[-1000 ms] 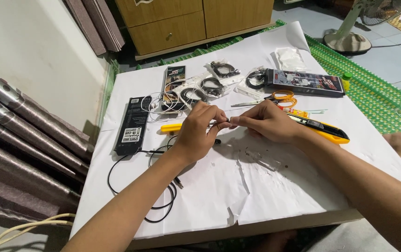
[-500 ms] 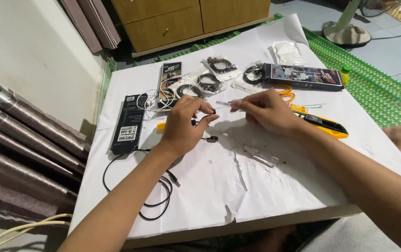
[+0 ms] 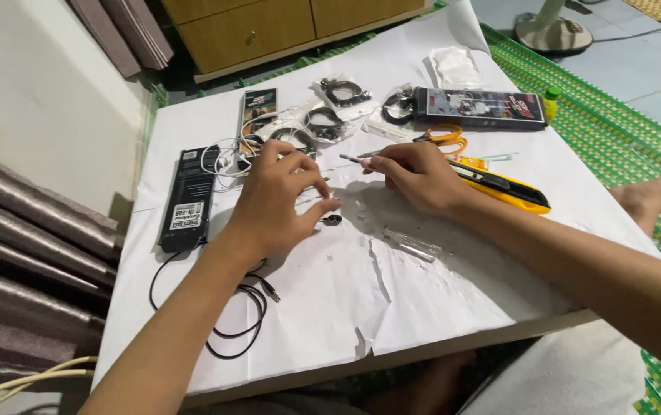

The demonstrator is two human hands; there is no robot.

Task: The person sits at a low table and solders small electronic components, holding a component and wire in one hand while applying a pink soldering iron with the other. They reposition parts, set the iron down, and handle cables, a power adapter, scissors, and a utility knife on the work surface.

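My left hand hovers over the paper-covered table, fingers curled and pinched on a thin wire near a small dark earbud lying on the paper. My right hand grips a slim pointed tool whose tip points left toward the left hand's fingers. The two hands are a short gap apart. A black cable with a jack plug trails from under my left wrist.
A black flat box lies at the left. Bagged coiled cables, a dark long package, orange scissors and a yellow utility knife lie behind. A clear tube rests mid-table. A green mat and fan base sit right.
My hands have drawn apart: the left has pulled back toward me, the right stays over the paper with its tool. The camera has moved closer.
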